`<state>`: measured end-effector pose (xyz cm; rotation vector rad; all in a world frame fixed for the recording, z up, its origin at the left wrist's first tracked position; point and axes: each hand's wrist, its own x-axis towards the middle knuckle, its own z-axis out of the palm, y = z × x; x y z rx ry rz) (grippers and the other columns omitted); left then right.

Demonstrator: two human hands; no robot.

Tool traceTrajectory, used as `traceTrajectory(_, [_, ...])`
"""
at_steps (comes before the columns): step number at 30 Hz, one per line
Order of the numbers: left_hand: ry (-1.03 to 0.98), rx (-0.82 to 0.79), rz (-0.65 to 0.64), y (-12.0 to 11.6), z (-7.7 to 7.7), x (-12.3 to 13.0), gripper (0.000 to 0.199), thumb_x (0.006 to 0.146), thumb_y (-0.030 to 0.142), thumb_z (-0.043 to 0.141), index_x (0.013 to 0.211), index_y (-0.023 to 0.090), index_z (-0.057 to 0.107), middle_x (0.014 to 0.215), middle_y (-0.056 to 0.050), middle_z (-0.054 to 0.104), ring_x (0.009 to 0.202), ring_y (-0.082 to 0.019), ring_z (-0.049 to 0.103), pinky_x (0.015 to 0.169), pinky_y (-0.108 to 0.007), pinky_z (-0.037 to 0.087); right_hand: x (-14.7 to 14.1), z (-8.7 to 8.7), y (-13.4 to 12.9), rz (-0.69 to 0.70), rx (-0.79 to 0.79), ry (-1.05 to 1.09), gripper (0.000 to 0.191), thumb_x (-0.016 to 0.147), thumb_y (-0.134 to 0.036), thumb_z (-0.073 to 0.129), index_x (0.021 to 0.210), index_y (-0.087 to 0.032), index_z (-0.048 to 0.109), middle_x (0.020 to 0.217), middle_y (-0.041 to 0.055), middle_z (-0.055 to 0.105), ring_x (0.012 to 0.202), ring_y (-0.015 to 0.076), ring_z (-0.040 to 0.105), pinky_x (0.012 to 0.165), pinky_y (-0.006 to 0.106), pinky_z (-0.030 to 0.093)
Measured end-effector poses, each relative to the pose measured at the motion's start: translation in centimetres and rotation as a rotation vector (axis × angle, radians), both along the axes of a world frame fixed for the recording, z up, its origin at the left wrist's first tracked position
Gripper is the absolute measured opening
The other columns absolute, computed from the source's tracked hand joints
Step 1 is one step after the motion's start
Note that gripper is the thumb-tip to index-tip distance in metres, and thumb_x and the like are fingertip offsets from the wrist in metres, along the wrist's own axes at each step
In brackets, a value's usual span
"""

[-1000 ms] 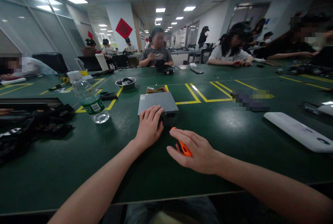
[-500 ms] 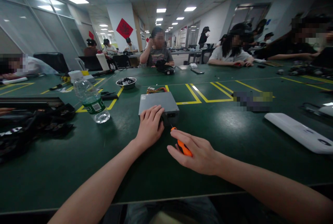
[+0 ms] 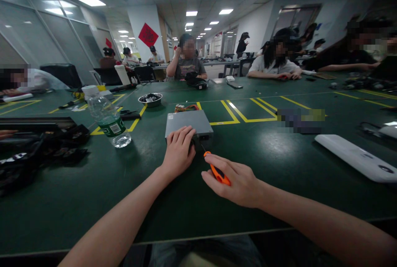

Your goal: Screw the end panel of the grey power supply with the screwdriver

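A grey computer power supply lies on the green table, its coloured cables coming out at the far side. My left hand rests over its near left edge, fingers on the top and thumb at the near face, gripping it. My right hand holds a screwdriver with an orange and black handle between thumb and fingers. The thin shaft points up and left to the near face, close to the power socket. Whether the tip touches a screw is too small to tell.
A water bottle stands to the left, near dark parts. Behind it is a metal bowl with small dark items. A white casing lies to the right. Across the table sits a person; others sit around.
The screwdriver handle has turned slightly in my right hand, and that hand has shifted a little to the right. My left hand and the power supply stay in place.
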<state>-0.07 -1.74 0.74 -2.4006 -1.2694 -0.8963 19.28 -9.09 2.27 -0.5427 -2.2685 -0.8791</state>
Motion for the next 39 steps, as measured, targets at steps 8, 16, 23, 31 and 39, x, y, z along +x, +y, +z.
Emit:
traceTrajectory(8, [-0.006,0.014,-0.009,0.1,0.0,0.0,0.044,0.082,0.019,0.047,0.126,0.018,0.044,0.132,-0.010,0.050,0.123,-0.025,0.041,0.100,-0.043,0.029,-0.3,0.2,0.0,0.025,-0.011,0.014,0.025,0.080,-0.019,0.059,0.105,-0.023,0.055,0.108,0.0103,0.061,0.109,0.0219,0.057,0.079,0.029,0.053])
traceTrajectory(16, [-0.012,0.006,-0.016,0.0,0.0,0.0,0.044,0.083,0.019,0.046,0.127,0.018,0.044,0.132,-0.010,0.049,0.123,-0.025,0.040,0.100,-0.044,0.030,0.2,0.7,0.1,-0.035,0.049,0.059,0.019,0.079,-0.013,0.059,0.097,-0.021,0.057,0.098,0.0087,0.064,0.098,0.0172,0.062,0.071,0.021,0.053])
traceTrajectory(23, [-0.013,0.009,-0.023,0.0,0.1,0.0,0.043,0.083,0.019,0.046,0.126,0.018,0.044,0.131,-0.010,0.049,0.123,-0.025,0.041,0.100,-0.043,0.030,-0.2,0.9,-0.2,-0.015,0.014,0.012,0.021,0.081,-0.015,0.057,0.101,-0.021,0.054,0.105,0.0139,0.063,0.105,0.0223,0.060,0.072,0.025,0.053])
traceTrajectory(31, [-0.008,0.019,-0.037,0.0,0.1,0.0,0.044,0.082,0.017,0.045,0.126,0.017,0.044,0.131,-0.012,0.049,0.124,-0.025,0.041,0.102,-0.045,0.030,0.7,0.9,0.2,-0.020,-0.008,0.060,0.019,0.082,-0.013,0.057,0.100,-0.017,0.054,0.103,0.0148,0.064,0.101,0.0207,0.062,0.071,0.025,0.053])
traceTrajectory(39, [-0.005,0.017,-0.031,0.0,0.1,-0.1,0.043,0.083,0.018,0.045,0.126,0.016,0.044,0.131,-0.011,0.049,0.124,-0.025,0.040,0.102,-0.044,0.030,0.2,1.0,0.0,-0.014,0.054,0.022,0.021,0.082,-0.013,0.055,0.102,-0.020,0.056,0.102,0.0112,0.065,0.102,0.0186,0.062,0.074,0.022,0.053])
